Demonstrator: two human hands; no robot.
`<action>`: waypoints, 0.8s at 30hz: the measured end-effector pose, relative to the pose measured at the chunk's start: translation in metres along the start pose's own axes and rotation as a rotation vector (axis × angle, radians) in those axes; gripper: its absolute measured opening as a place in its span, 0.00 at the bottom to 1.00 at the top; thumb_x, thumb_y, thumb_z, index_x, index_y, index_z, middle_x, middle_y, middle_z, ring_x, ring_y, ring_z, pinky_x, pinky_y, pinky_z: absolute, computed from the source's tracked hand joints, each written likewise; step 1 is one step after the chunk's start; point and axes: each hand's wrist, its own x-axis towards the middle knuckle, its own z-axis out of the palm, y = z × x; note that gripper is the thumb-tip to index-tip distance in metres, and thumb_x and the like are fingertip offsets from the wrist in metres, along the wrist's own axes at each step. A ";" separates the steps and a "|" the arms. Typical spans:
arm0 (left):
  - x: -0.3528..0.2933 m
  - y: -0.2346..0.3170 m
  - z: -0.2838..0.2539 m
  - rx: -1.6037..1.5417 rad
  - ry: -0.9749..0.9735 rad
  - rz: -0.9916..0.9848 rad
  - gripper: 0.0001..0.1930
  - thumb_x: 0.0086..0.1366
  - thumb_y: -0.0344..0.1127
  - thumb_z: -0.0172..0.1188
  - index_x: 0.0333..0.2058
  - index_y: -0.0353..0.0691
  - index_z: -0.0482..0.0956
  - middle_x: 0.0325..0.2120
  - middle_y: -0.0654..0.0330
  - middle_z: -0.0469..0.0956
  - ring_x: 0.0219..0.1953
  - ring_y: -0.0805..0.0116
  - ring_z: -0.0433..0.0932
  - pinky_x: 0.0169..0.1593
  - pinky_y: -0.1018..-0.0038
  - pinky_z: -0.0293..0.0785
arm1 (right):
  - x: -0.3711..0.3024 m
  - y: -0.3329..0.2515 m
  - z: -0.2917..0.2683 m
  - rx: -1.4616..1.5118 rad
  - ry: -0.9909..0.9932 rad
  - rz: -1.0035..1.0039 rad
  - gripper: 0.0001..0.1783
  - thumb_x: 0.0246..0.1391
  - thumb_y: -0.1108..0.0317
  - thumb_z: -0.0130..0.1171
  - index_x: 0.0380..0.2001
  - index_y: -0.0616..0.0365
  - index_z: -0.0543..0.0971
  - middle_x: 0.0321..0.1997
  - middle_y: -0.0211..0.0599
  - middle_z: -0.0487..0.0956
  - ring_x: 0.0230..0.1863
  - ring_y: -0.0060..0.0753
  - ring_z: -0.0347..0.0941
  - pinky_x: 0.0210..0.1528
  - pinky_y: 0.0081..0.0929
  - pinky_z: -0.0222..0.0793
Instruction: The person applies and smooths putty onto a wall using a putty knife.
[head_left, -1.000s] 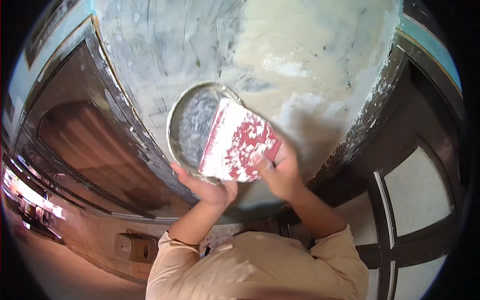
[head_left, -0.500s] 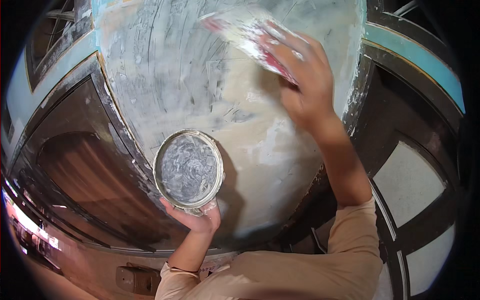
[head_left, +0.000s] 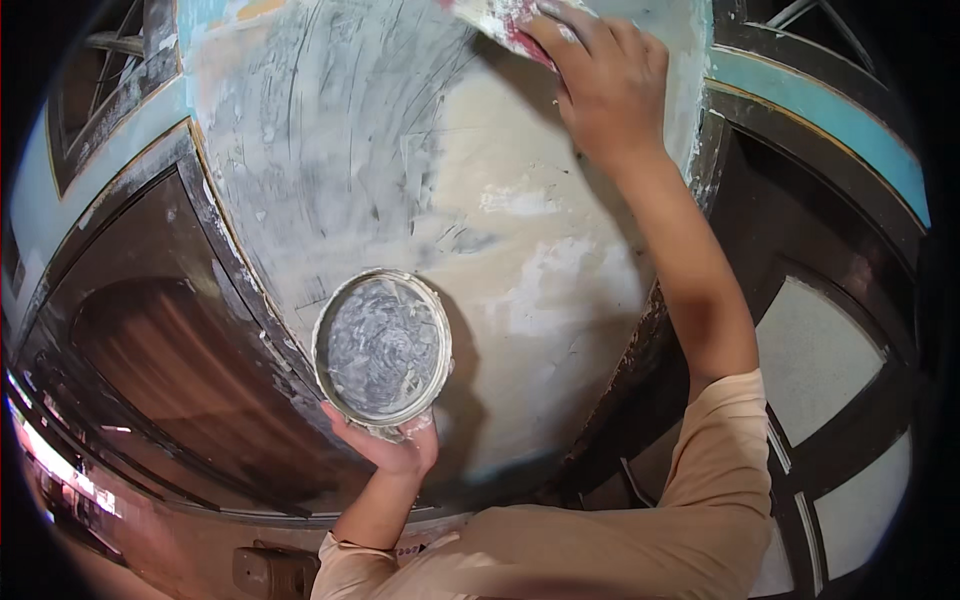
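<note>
My left hand [head_left: 395,447] grips a round, shallow tub [head_left: 447,345] by its lower edge, with its inside facing me. Grey-white putty [head_left: 385,345] is smeared over the inside and crusted on the rim. Up at the top of the view, my right hand [head_left: 610,90] is closed around a flat spreader [head_left: 515,28], red under white smears. The spreader is at the wall [head_left: 440,200]; its far end is cut off by the frame, and I cannot tell whether its edge touches. Patchy grey, cream and white filler covers this wall.
A dark wooden door [head_left: 190,370] stands left of the wall strip. To the right is a dark door with pale panels [head_left: 815,360]. Blue-painted bands [head_left: 820,130] run above the frames. A brown stool [head_left: 272,572] stands low at the left.
My right hand has moved up the wall with the spreader, its arm straightening. The tub in my left hand sits slightly lower in view, and the view has shifted a little.
</note>
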 end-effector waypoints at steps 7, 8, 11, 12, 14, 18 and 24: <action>-0.007 0.007 -0.018 0.031 -0.090 -0.108 0.40 0.67 0.69 0.37 0.66 0.45 0.58 0.64 0.59 0.63 0.64 0.57 0.64 0.66 0.58 0.61 | -0.042 -0.020 -0.013 0.172 -0.071 -0.287 0.18 0.43 0.63 0.65 0.42 0.35 0.83 0.43 0.19 0.79 0.43 0.28 0.73 0.49 0.35 0.59; -0.006 0.012 -0.024 0.029 -0.086 -0.146 0.39 0.67 0.68 0.37 0.66 0.45 0.58 0.64 0.59 0.63 0.64 0.57 0.64 0.65 0.58 0.61 | -0.042 -0.021 -0.019 0.207 -0.021 -0.285 0.17 0.43 0.65 0.65 0.40 0.40 0.84 0.41 0.24 0.80 0.43 0.33 0.75 0.50 0.35 0.62; -0.003 0.014 -0.029 0.039 -0.075 -0.204 0.39 0.67 0.68 0.37 0.66 0.46 0.58 0.64 0.59 0.63 0.64 0.57 0.64 0.66 0.58 0.61 | -0.014 0.006 -0.013 0.262 0.040 -0.118 0.19 0.42 0.67 0.65 0.43 0.45 0.83 0.43 0.29 0.80 0.46 0.39 0.75 0.51 0.37 0.65; -0.003 0.010 -0.029 0.038 -0.074 -0.208 0.39 0.67 0.68 0.37 0.66 0.46 0.58 0.64 0.59 0.63 0.64 0.57 0.64 0.66 0.58 0.61 | -0.002 0.014 -0.015 0.223 -0.038 -0.061 0.23 0.41 0.69 0.66 0.46 0.48 0.82 0.47 0.33 0.80 0.49 0.44 0.74 0.52 0.40 0.66; -0.003 0.002 -0.027 0.027 -0.057 -0.218 0.38 0.68 0.67 0.37 0.66 0.46 0.58 0.64 0.59 0.63 0.64 0.57 0.64 0.66 0.58 0.60 | -0.006 0.019 0.002 0.173 -0.059 -0.056 0.19 0.44 0.66 0.65 0.43 0.45 0.82 0.44 0.31 0.79 0.46 0.39 0.74 0.49 0.38 0.67; -0.005 0.008 -0.038 0.045 -0.081 -0.234 0.38 0.67 0.68 0.37 0.66 0.47 0.58 0.64 0.59 0.62 0.64 0.57 0.64 0.66 0.58 0.60 | -0.064 -0.051 0.006 0.392 -0.127 -0.241 0.17 0.45 0.62 0.63 0.42 0.39 0.82 0.34 0.28 0.79 0.45 0.35 0.76 0.48 0.39 0.71; -0.004 0.024 -0.055 0.123 -0.013 -0.287 0.39 0.66 0.69 0.39 0.66 0.49 0.60 0.63 0.60 0.64 0.62 0.55 0.66 0.63 0.53 0.65 | -0.034 -0.014 -0.018 0.311 0.026 -0.114 0.16 0.44 0.64 0.65 0.40 0.38 0.82 0.43 0.22 0.81 0.44 0.33 0.77 0.44 0.36 0.69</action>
